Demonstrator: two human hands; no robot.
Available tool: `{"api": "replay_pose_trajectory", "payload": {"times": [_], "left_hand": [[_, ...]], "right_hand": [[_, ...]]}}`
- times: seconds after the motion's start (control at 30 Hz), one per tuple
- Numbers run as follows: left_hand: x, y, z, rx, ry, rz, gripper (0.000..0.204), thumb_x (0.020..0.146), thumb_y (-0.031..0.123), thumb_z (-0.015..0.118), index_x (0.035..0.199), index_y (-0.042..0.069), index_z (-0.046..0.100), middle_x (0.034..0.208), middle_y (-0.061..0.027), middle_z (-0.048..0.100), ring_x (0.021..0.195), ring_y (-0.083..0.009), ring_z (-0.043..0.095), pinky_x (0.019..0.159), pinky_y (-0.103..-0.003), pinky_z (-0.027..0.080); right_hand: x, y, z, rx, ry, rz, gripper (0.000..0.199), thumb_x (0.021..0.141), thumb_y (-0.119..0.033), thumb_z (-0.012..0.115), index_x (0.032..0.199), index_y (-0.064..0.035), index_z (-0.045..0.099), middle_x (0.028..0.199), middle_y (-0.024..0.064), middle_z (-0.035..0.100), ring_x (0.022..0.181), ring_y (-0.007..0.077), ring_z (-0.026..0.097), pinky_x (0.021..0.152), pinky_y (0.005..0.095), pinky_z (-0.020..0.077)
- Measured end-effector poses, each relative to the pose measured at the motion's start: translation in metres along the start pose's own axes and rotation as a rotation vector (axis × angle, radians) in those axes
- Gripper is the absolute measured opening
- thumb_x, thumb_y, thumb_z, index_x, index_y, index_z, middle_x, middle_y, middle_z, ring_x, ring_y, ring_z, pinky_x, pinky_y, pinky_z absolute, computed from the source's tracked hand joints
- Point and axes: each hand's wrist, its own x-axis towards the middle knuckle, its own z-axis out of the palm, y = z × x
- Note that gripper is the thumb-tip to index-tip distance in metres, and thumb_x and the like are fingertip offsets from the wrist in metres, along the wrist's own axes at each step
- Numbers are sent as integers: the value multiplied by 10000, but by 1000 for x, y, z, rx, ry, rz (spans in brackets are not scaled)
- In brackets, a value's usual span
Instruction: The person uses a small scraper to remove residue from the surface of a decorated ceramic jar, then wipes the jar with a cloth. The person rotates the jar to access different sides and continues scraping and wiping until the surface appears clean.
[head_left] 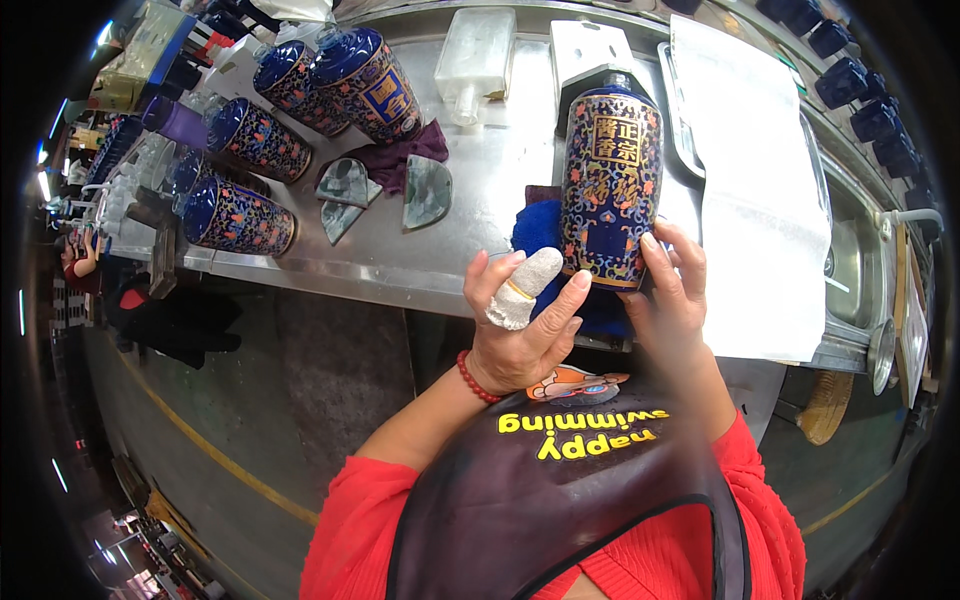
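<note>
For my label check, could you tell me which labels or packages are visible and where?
Upright bottle, between both hands: dark blue, a gold panel on a floral pattern.
Lying bottle, far left of bench: square gold-edged blue label.
Clear plastic package, far bench edge: rectangular, frosted.

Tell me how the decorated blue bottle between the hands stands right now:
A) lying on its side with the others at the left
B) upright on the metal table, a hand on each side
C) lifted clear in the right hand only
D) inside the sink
B: the blue bottle stands upright on the metal table, with the left hand and right hand touching its lower sides.
</note>
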Motion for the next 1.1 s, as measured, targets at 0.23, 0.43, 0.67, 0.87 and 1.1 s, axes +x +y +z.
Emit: {"api": "replay_pose_trajectory", "payload": {"times": [0.23,0.43,0.67,0.87,1.1], "left_hand": [[2,-1,2,2,27,41,469,810,199,747,1278,227,733,1370,-143,555,1276,-330,396,1161,-552,240],[0,-2,-1,-20,-20,-31,490,790,175,754,1275,244,736,1373,-147,547,1275,-333,397,1165,-554,237],[1,-1,3,-33,18,38,474,812,189,742,1283,237,731,1368,-152,570,1272,-343,401,1169,-561,226],[1,-2,-1,-59,0,-18,478,810,176,738,1285,227,729,1352,-140,607,1288,-334,404,1169,-550,223],[5,0,2,-119,7,4,478,817,177,731,1295,201,723,1358,-140,611,1293,-340,413,1163,-551,229]], "right_hand": [[-1,0,0,-18,-3,3,651,759,-24,806,1375,-47,597,1400,203,526,1231,395,557,1016,470,493],[-2,2,3,12,17,5,608,794,-54,800,1369,-41,601,1395,203,529,1232,392,557,1021,472,490],[-2,2,3,9,16,0,596,801,-65,801,1363,-38,606,1395,204,529,1231,391,559,1023,473,489],[-2,2,3,10,16,-2,611,788,-59,807,1365,-41,605,1396,204,530,1230,394,559,1019,475,488],[-4,3,4,-2,20,6,628,779,-49,808,1371,-48,600,1397,203,529,1231,396,557,1018,474,487]]}}
